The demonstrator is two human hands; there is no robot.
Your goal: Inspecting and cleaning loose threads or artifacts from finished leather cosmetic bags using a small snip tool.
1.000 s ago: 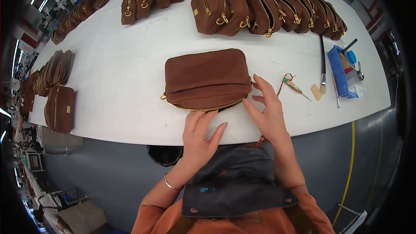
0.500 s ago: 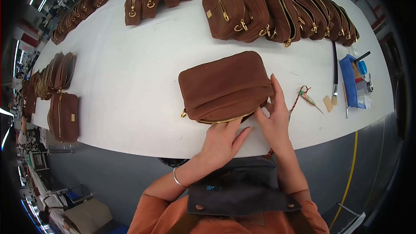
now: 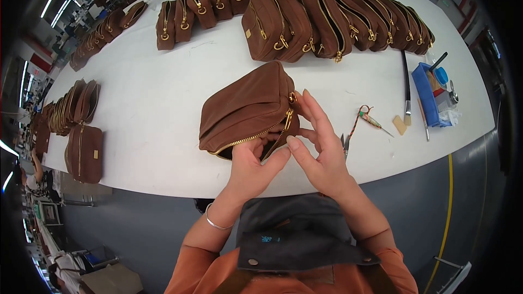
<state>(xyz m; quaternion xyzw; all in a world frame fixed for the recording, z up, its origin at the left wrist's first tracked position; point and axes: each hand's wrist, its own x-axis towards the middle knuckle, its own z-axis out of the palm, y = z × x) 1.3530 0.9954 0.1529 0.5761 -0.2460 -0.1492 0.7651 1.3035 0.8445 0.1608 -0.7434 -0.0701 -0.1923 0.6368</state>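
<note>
A brown leather zip pouch [image 3: 242, 100] with a gold zipper stands tilted on the white table in front of me, its zipper undone and its opening toward me. My left hand [image 3: 253, 160] reaches into that opening. Its fingers curl inside, partly seen past the zipper edge, while the thumb stays outside along the near edge. At the pouch's right end, beside a gold ring [image 3: 292, 97] and zipper pull [image 3: 289, 118], my right hand [image 3: 324, 155] holds the side between thumb and fingers. The pouch's depths and my left fingertips are hidden.
Several matching brown pouches [image 3: 321, 19] line the table's far side, with more at the left [image 3: 85, 152]. On the right are a blue bin [image 3: 426, 95], a brush [image 3: 406, 90], an awl [image 3: 372, 120], a tan block [image 3: 400, 125] and metal scissor-like blades [image 3: 346, 144].
The pouch has turned and come left, so its right end and open mouth now face me. My left hand has gone deeper inside; my right hand has moved left with the pouch.
</note>
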